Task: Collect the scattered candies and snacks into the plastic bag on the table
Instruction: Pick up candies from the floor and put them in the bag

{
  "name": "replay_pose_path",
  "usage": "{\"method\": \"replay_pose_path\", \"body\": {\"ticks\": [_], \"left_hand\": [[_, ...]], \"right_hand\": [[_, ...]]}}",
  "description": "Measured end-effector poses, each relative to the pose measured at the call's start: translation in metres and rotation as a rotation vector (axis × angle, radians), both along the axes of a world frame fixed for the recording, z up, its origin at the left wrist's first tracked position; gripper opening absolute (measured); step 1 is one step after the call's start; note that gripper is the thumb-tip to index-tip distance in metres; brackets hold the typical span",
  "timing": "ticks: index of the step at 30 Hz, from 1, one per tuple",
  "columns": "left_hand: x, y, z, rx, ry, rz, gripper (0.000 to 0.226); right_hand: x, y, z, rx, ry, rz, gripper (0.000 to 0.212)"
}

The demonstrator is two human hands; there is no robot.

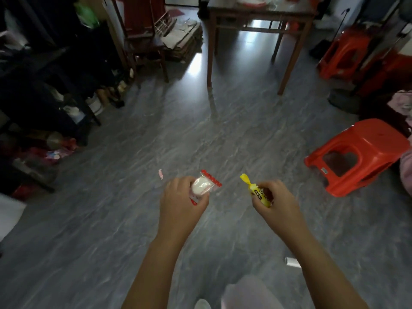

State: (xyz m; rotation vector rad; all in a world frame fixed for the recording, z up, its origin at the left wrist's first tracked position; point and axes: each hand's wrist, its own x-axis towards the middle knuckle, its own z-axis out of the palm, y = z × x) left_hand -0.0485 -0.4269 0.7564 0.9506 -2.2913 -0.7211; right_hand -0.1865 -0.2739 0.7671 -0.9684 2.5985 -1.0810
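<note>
**A:** Grey streaked floor (93, 230) all round. Nearest the feet, a small white wrapped piece (293, 262) lies just beside the right forearm. One to fetch?

**B:** I'd judge so, but both hands are taken. The left hand (181, 204) has its fingers curled round a white sweet (201, 186) in a clear packet with red edges. The right hand (277, 204) pinches a yellow candy (262, 194) by its body, and one twisted end sticks up clear of the fingers.

**A:** And just beyond the left hand?

**B:** A small pink scrap (161, 174) lies on the floor, apart from both hands. Sweet or bare wrapper, it's too small to tell.

**A:** So how is this step done well?

**B:** Either pass the yellow candy across so one hand holds both and the other is free to pick up, or carry these two off first. I'd lean to the first, since it saves a walk. Grip the sweets by their bodies, not by the wrapper tails, which would likely slip.

**A:** Where do they go?

**B:** Past the red stool (356, 150) on the right, well off at the far end of the room, stands the wooden worktop (260, 13). Something pale with red on it sits on top at the frame's edge (250, 1). It may be the plastic bag, though it's blurred and cut off.

**A:** The route?

**B:** Straight up the open floor, with the stool to the right and the dark clutter (44, 97) to the left. Lower the sweets into the bag's mouth rather than tossing them.
</note>
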Motion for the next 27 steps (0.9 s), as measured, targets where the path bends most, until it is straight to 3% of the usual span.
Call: {"method": "replay_pose_path", "body": {"ticks": [13, 18, 27], "left_hand": [[-0.22, -0.204, 0.001, -0.017, -0.096, -0.114, 0.026], [-0.308, -0.281, 0.013, -0.062, -0.08, -0.134, 0.027], [-0.471, -0.449, -0.006, 0.032, -0.017, -0.168, 0.026]], "right_hand": [[-0.226, -0.19, -0.014, -0.02, -0.019, -0.129, 0.012], [-0.306, -0.266, 0.001, -0.051, -0.016, -0.138, 0.01], [-0.457, -0.434, -0.008, -0.007, 0.002, -0.185, 0.011]]}}
